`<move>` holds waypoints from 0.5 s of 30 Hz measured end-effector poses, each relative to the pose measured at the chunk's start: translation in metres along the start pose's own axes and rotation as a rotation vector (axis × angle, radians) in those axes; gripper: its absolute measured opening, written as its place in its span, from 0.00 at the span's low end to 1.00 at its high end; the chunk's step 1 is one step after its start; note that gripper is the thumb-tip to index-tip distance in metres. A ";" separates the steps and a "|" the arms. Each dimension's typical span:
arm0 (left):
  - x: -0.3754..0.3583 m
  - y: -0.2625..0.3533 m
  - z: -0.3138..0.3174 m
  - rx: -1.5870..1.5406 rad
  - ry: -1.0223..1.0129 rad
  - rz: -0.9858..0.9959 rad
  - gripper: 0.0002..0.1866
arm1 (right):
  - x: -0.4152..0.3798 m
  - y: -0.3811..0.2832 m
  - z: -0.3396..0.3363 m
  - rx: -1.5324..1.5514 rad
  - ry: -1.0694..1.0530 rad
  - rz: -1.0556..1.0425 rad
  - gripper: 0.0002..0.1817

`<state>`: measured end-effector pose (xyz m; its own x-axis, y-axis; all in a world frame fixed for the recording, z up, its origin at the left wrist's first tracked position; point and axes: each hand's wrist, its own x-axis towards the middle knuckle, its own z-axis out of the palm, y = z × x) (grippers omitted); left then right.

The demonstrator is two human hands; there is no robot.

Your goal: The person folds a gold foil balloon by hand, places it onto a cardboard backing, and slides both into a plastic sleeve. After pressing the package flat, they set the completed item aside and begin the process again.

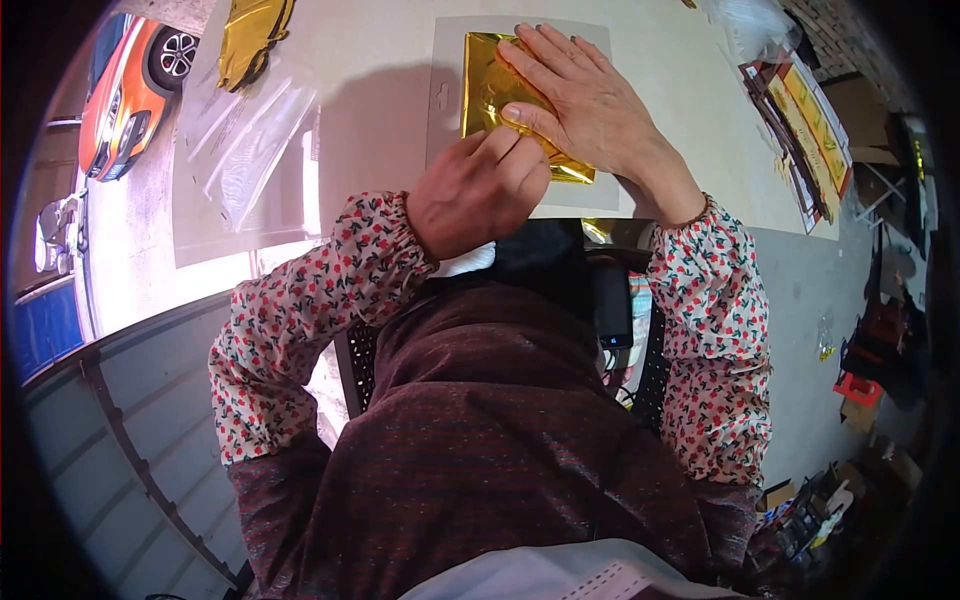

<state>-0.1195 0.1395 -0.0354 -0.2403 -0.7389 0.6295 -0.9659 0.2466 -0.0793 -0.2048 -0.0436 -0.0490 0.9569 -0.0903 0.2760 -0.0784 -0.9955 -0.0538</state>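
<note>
A shiny gold foil packet [484,85] lies on a greyish flat plastic sleeve [447,130] with a hang hole near its left edge. My right hand [590,110] is spread flat over the packet's right side, with its fingers extended and holding nothing. Against the packet's lower left part is my left hand [480,190], its fingers curled closed. What those fingertips pinch, if anything, is hidden behind the knuckles.
The pale table [370,120] carries more gold foil pieces [250,40] at the far left and clear plastic bags [250,150] below them. Printed red and yellow packaging [805,130] lies at the right edge. A dark phone [613,305] is near my lap.
</note>
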 end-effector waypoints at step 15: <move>-0.001 0.000 -0.005 -0.047 -0.106 -0.083 0.14 | 0.000 -0.001 -0.002 0.000 -0.012 0.003 0.35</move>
<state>-0.1185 0.1431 -0.0326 -0.1708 -0.8196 0.5469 -0.9779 0.2088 0.0075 -0.2052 -0.0429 -0.0469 0.9599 -0.0926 0.2645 -0.0811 -0.9952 -0.0540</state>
